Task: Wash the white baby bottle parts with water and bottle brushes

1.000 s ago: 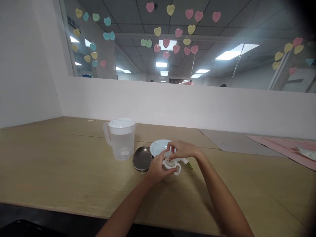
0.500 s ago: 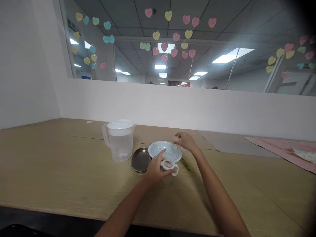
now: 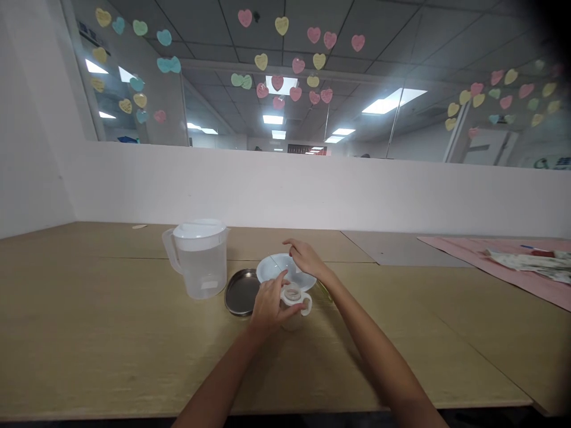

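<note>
A small clear bottle with a white handled collar [image 3: 293, 294] stands upright on the table, its top uncovered. My left hand [image 3: 269, 304] is wrapped round its left side, thumb across the front. Over the rim of a pale blue-white bowl [image 3: 267, 268] hovers my right hand [image 3: 304, 257], its index finger stretched out to the left; its other fingers are curled and partly hidden, and nothing shows clearly in them. The bowl lies just behind the bottle. To the left is a dark metal tray [image 3: 241, 292], partly behind my left hand.
A lidded clear pitcher [image 3: 203, 261] stands left of the tray. A green, slender object [image 3: 325, 291] lies right of the bowl, partly behind my right forearm. Farther right, a pink cloth [image 3: 464, 252] carries a patterned cloth [image 3: 530, 263]. A white wall rises behind the table.
My right hand has moved left from beside the bowl to above it, its index finger now extended. My left hand stays on the bottle. The camera view has turned slightly right.
</note>
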Demonstrator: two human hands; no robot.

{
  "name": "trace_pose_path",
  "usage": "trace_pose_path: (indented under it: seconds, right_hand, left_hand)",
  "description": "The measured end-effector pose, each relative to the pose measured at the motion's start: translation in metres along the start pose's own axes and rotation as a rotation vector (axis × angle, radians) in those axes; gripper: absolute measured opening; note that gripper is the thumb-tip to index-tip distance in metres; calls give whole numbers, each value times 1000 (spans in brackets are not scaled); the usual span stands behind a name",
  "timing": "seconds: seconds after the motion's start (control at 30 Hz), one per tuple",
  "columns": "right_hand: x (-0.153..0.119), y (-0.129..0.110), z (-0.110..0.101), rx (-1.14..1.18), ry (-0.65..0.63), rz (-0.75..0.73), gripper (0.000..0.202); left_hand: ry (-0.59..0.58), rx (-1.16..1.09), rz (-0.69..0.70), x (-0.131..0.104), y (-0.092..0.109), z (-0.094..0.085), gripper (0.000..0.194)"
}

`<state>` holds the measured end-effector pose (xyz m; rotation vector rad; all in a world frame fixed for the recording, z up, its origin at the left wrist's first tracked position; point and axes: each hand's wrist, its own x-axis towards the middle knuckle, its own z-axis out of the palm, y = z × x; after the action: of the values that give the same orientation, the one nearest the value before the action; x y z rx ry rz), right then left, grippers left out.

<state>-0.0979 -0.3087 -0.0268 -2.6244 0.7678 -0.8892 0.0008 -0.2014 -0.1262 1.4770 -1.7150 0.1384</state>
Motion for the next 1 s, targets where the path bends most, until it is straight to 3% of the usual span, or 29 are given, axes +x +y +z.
trace_pose_path:
  seconds: [0.2, 0.37, 0.5, 0.63, 0.73, 0.87, 1.0]
  right_hand:
    - [-16, -43, 18, 107, 114, -88, 29]
    - [-31, -65, 26, 132, 53, -215, 42]
    - [-34, -71, 16, 198, -7, -246, 40]
    - [-28, -63, 11, 131, -42, -141, 30]
    - [-24, -57, 13, -4, -126, -122, 19]
    - [-23, -56, 13, -174, -151, -198, 27]
    - [-22, -46, 0, -73, -263, -242, 38]
  left_hand:
    - [253, 23, 21, -3, -4, -3, 60]
    - [356, -64, 35, -4, -11, 5, 43]
    - [454, -181, 5, -3, -12, 6, 47]
    - [520, -231, -85, 0, -11, 3, 49]
    - [537, -214, -132, 3, -12, 2, 53]
    - [461, -233, -177, 3, -13, 4, 47]
    - [384, -276, -190, 0, -5, 4, 40]
